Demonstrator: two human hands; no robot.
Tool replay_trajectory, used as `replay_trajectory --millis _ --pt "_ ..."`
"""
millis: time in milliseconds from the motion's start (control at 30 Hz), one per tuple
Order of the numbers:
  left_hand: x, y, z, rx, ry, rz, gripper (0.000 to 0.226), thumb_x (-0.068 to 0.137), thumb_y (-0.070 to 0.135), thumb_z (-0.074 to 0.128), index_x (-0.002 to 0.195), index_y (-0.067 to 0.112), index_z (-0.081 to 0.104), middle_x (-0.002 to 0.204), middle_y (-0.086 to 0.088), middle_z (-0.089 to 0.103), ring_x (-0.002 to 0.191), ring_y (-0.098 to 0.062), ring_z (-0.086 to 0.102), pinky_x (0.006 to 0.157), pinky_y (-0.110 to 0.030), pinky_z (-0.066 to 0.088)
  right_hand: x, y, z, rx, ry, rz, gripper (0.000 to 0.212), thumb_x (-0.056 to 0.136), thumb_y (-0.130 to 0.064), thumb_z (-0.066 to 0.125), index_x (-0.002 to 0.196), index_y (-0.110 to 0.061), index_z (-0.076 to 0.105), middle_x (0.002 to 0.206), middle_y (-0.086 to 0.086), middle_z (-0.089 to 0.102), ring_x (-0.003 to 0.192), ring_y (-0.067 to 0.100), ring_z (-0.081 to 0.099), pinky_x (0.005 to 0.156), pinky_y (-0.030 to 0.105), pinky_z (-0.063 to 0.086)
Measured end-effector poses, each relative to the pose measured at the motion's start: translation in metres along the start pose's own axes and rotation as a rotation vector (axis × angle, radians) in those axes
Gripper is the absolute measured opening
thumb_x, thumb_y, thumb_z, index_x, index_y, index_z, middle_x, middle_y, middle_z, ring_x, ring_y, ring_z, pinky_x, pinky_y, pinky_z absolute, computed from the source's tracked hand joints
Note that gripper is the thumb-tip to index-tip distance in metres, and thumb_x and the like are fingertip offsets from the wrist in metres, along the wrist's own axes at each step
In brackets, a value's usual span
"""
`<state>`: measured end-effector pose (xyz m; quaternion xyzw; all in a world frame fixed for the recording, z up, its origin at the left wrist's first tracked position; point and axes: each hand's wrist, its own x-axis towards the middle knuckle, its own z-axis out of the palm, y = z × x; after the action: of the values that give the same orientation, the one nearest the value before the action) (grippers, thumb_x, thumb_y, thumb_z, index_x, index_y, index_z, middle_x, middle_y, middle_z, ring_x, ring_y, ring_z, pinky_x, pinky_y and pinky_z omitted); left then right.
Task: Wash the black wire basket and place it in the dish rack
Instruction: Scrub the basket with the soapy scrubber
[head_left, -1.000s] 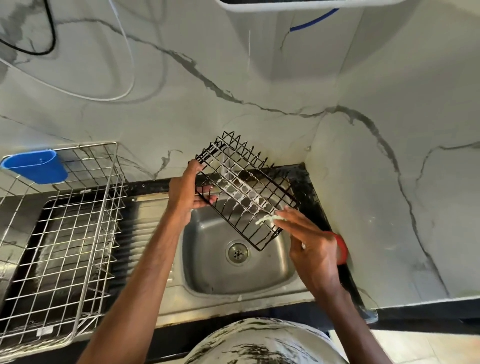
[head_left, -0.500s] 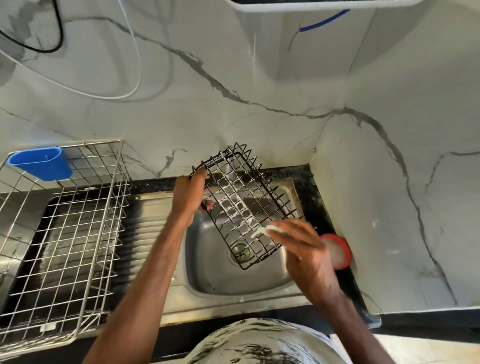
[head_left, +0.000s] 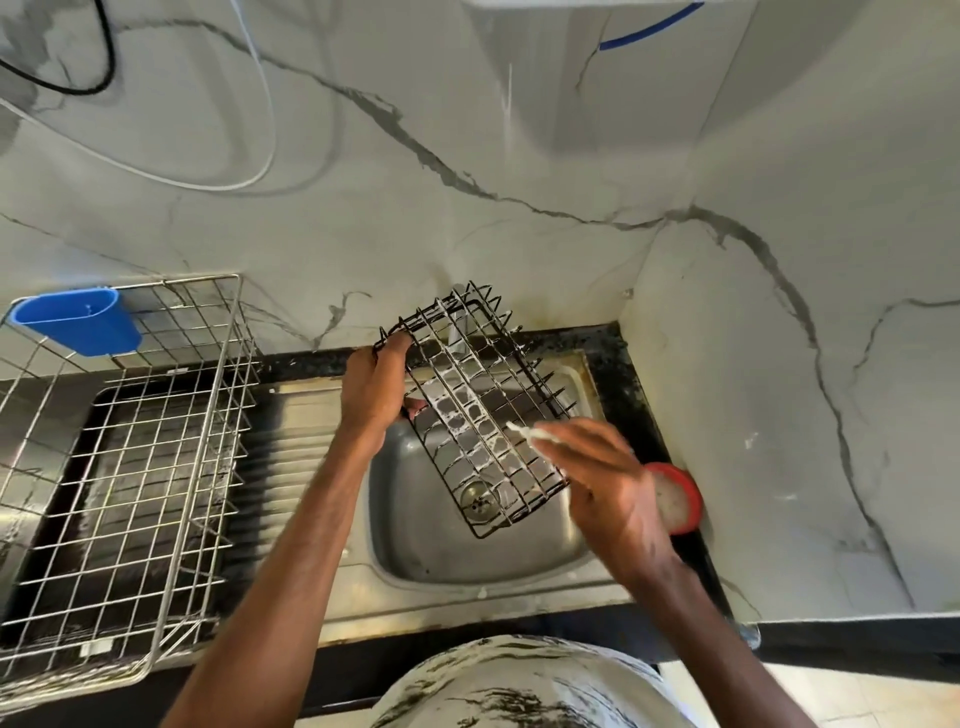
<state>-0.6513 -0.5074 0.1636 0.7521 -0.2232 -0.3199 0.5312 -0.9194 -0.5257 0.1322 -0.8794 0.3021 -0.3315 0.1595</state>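
The left arm rises from the near left, forearm bare and wrist straight. The left hand grips the far left rim of the black wire basket — fingers curled over the top wire, thumb hooked in lower on the same side. The right arm comes in from the near right. The right hand shows its back — fingers stretched leftward together, tips pinching a small white foamy piece at the mesh.
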Motion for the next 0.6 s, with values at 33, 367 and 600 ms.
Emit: replay_trajectory --millis 33,367,600 --pt "-0.001 0.000 0.001 -0.012 0.012 0.003 0.040 0.097 0.042 0.060 0.090 0.003 0.065 0.063 0.001 0.048 0.048 -0.020 0.062 0.061 -0.058 0.060 0.002 0.009 -0.003 -0.011 0.025 0.061 0.061 0.073 0.028 0.056 0.116 -0.011 0.077 0.124 -0.002 0.071 0.119 0.017 0.061 0.097 0.023 0.054" --pt "0.003 -0.006 0.013 0.012 0.095 0.032 0.043 0.101 0.037 0.056 0.065 0.016 0.045 0.044 0.010 0.035 0.039 -0.011 0.048 0.059 -0.039 0.052 -0.005 -0.030 0.027 0.032 -0.046 -0.098 0.057 0.070 0.029 0.058 0.112 -0.005 0.076 0.125 0.006 0.069 0.118 0.026 0.062 0.085 0.032 0.061" --pt "0.004 -0.006 0.012 0.064 0.061 0.071 0.048 0.103 0.037 0.053 0.061 0.016 0.042 0.034 0.007 0.034 0.031 -0.008 0.051 0.056 -0.034 0.048 0.026 0.020 0.008 -0.017 0.061 0.056 0.053 0.076 0.026 0.063 0.111 -0.011 0.078 0.119 0.003 0.073 0.115 0.019 0.064 0.095 0.023 0.055"
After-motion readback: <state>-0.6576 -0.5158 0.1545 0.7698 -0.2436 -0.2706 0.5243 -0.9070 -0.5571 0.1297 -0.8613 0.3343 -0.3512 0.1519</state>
